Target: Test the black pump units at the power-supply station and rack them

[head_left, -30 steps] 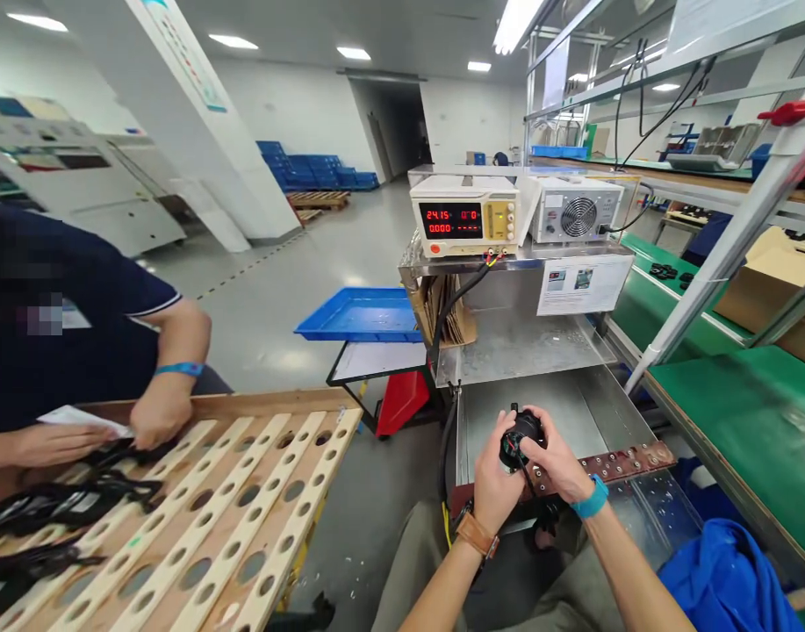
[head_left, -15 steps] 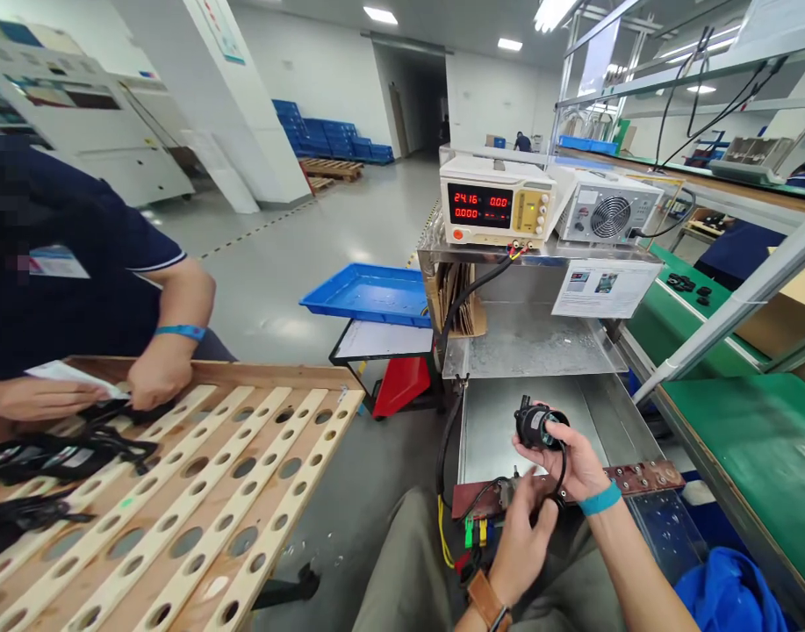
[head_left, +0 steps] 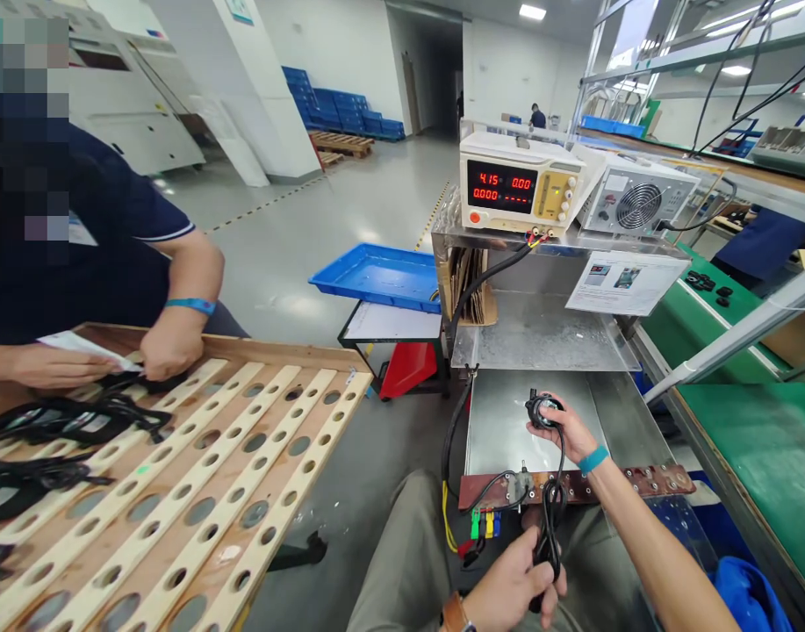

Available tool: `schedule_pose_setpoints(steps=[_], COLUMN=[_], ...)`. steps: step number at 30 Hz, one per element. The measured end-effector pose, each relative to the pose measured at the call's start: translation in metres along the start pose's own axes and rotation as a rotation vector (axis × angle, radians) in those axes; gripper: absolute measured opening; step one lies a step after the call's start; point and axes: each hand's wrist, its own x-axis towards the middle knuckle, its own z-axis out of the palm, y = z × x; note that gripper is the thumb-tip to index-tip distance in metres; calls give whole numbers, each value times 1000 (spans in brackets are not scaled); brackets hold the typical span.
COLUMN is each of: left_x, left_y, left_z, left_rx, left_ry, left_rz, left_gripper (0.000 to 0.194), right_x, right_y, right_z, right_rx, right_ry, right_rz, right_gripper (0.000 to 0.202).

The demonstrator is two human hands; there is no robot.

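My right hand (head_left: 564, 427), with a blue band at the wrist, holds a small round black pump (head_left: 539, 410) with short nozzles over the metal tray (head_left: 500, 421). From the pump a black cable (head_left: 555, 500) runs down as a folded bundle. Lower and nearer my lap, my left hand (head_left: 524, 575), with a brown watch strap, has its fingers closed around the lower part of that bundle. Behind the cable lies a reddish-brown strip (head_left: 613, 484) with screws and a small metal fixture (head_left: 521, 487) on it.
Green, yellow and blue clips (head_left: 486, 525) hang below the strip. A power supply (head_left: 517, 184) with red digits stands on the shelf. To the left, a co-worker's hands (head_left: 171, 342) are at a slatted wooden rack (head_left: 290, 439) with black cabled units. A blue tray (head_left: 382, 276) sits beyond.
My left hand has moved down toward my lap, with the cable bundle now hanging in it. The pump has shifted slightly up and right in view. The view has tilted a little.
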Motion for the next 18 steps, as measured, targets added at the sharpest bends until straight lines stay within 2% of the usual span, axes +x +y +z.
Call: schedule_pose_setpoints(steps=[3,5,6,8,10,12,15,18], left_x=[-1,11,20,42,64,82,98,103], left_y=[52,84,96,111,113,107,91,77], left_z=[0,-8,-14,-29,-43,-54,-65,-70], left_rx=[-185,-138,-63,112,233,278,274,295], left_ry=[-84,-95,-49,116,298,413,484,504], left_rz=[-12,-2,25,100,157,179,152,111], left_gripper=[51,52,49,46,47,50,50,44], right_x=[35,56,66,82,93,100,103,104], right_y=[8,17,24,38,51,62,71,74], right_z=[-20,-34,-41,-55,-68,-79,-90,-95], right_rx=[-76,-132,-160,-213,-259,-292,-300,-282], right_ry=[7,-19,-29,-28,-5,30,64,68], right_rz=[72,108,120,146,181,214,242,260], right_gripper=[42,38,36,31,26,25,28,30])
